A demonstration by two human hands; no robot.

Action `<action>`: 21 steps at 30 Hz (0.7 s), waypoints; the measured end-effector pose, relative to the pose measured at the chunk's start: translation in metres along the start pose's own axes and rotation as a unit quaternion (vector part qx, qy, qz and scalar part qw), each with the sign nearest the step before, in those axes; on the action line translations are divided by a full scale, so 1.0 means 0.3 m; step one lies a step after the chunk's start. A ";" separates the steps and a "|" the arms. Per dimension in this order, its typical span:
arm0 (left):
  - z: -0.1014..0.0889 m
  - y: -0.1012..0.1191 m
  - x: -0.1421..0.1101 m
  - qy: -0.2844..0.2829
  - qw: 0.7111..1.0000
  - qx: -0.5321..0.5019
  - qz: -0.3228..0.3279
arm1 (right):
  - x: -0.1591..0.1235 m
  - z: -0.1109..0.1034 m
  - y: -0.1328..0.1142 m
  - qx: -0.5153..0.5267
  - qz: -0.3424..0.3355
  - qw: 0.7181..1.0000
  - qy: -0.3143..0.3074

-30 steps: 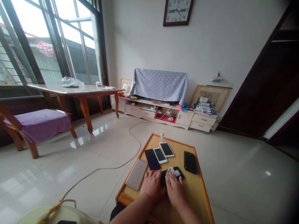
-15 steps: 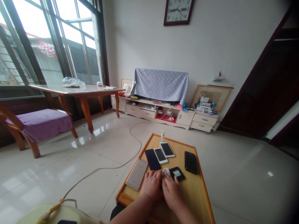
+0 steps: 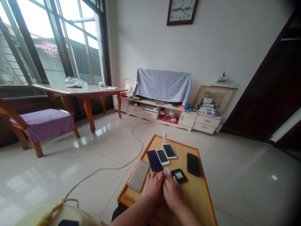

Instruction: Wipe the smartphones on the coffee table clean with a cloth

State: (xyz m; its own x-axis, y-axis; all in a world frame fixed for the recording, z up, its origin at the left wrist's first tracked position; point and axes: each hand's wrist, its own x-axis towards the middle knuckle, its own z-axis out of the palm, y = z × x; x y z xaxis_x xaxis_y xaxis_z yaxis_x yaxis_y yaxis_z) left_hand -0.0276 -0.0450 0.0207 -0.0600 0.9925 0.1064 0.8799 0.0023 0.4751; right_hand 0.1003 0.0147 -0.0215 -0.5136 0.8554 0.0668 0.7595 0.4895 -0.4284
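Observation:
My left hand point(image 3: 153, 189) and my right hand point(image 3: 172, 193) lie side by side, palms down, on a small wooden table point(image 3: 199, 197). The right hand's fingers press a small white cloth or wipe point(image 3: 166, 171) next to a small black device point(image 3: 178, 175). The left hand's fingers are together, lying between a rose-gold phone point(image 3: 138, 179), face down, and the black device. Further out lie a dark phone point(image 3: 154, 160), two white phones point(image 3: 165, 153) and a black phone point(image 3: 193, 164).
A small pump bottle point(image 3: 164, 137) stands at the table's far edge. A white cable point(image 3: 110, 168) runs over the tiled floor. A dining table point(image 3: 80, 92) and purple-cushioned bench point(image 3: 44, 124) stand left; a TV cabinet point(image 3: 164, 113) is against the wall.
My right hand drew back off the black device toward my left hand, bringing the white cloth with it. The device's screen is uncovered now.

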 end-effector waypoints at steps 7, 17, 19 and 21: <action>-0.001 0.004 -0.001 0.007 1.000 -0.009 -0.006 | 0.053 -0.076 0.114 -0.022 0.092 0.995 0.039; -0.003 -0.005 0.000 0.005 1.000 -0.020 0.007 | 0.053 0.005 0.008 -0.013 0.018 1.000 -0.008; -0.004 -0.001 0.000 0.006 1.000 -0.021 0.007 | 0.074 -0.003 0.021 -0.015 0.022 1.000 -0.005; -0.005 0.005 -0.001 0.008 1.000 -0.019 0.002 | 0.098 -0.021 0.051 -0.022 0.037 0.999 0.004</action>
State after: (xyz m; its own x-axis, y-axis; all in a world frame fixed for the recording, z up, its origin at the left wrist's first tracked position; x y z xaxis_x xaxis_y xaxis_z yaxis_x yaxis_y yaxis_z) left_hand -0.0271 -0.0454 0.0225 -0.0645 0.9904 0.1223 0.8617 -0.0066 0.5074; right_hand 0.0992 0.0485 -0.0205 -0.4531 0.8904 0.0435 0.8119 0.4323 -0.3923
